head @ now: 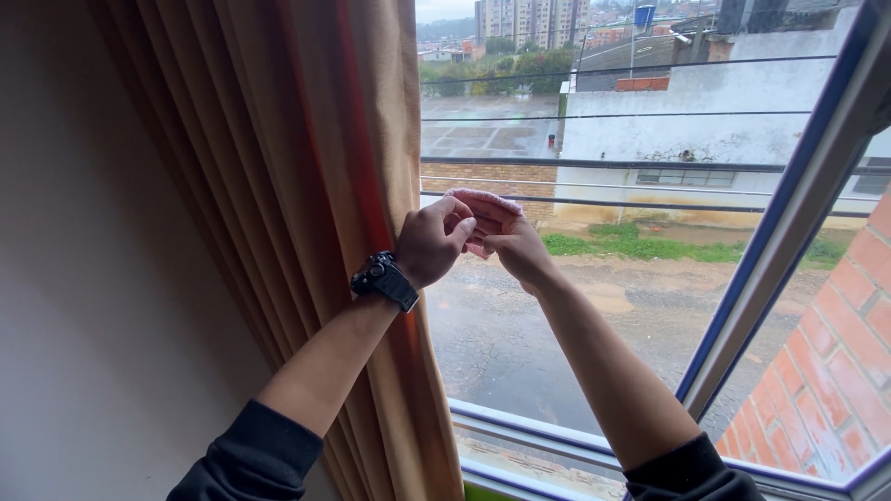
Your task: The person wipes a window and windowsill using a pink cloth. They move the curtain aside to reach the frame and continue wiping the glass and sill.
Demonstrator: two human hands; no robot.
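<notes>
Both forearms raised before window pane (650, 306), wrists close, hands meeting just right of curtain (316, 186). Left hand (434, 243) knuckles toward camera, fingers curled together onto pink cloth (484, 211); black wristwatch (384, 279) on wrist, bulky, strap matte. Right hand (516, 249) just right of left hand, touching it, fingers bent and pinched on same cloth. Cloth soft, crumpled, small, held against glass beside curtain edge. Curtain orange-tan, heavy vertical pleats. Dark sleeves pushed up near elbows. Window frame (789, 232) right of hands, smooth, blue-edged, slanted.
</notes>
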